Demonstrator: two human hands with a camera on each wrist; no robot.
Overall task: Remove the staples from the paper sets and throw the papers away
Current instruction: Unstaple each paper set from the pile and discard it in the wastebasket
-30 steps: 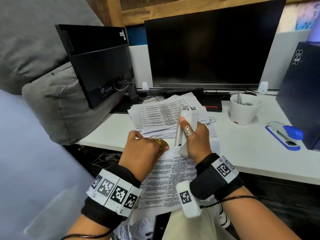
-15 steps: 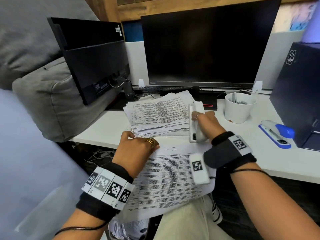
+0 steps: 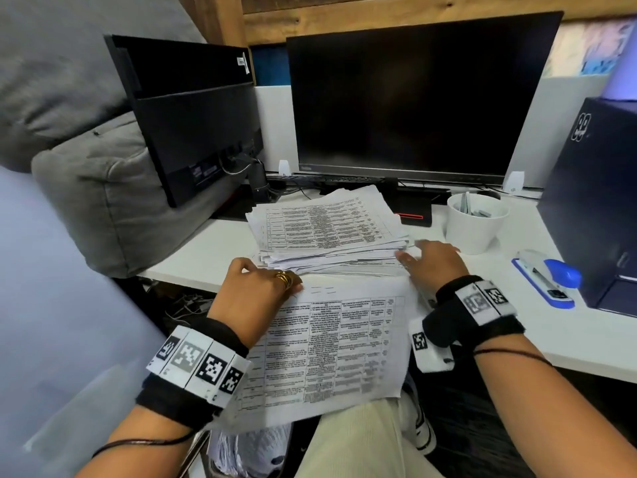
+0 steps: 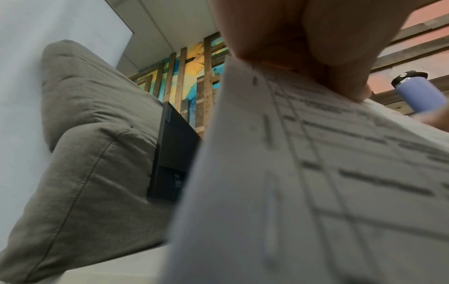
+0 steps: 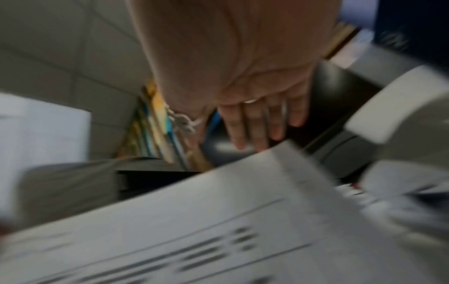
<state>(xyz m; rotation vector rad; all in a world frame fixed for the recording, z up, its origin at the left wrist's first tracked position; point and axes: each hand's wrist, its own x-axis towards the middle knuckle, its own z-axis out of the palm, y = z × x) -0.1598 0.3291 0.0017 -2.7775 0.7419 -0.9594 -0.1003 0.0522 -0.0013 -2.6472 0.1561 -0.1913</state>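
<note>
Paper set [image 3: 331, 343]: printed table sheets, lying half on the near edge of the desk [image 3: 213, 250] and hanging off toward the person's lap, right under both hands
Left hand [image 3: 256, 288]: fingers curled down on the top left corner of the paper set, pinching it there; in the left wrist view the fingertips [image 4: 345, 82] are clamped right on the sheet [image 4: 316, 173]
Right hand [image 3: 432, 258]: spread flat with straight fingers, holding nothing, just past the top right corner of the paper set; whether it actually touches the desk, can't tell. The right wrist view is pretty blurry but shows the fingers [image 5: 257, 124] stretched out
Paper stack [image 3: 327, 229]: big messy pile just beyond both hands, its near right corner beside the right hand's thumb
White cup [image 3: 475, 222]: past the right hand's fingertips, a bit to its right, some small stuff inside
Blue stapler [image 3: 548, 277]: well off to the right of the right hand
Monitor [image 3: 413, 98]: dark screen, straight behind the stack
Second monitor [image 3: 193, 115]: beyond the left hand and to its left, back side facing us, leaning against a grey cushion [image 3: 103, 201]
</note>
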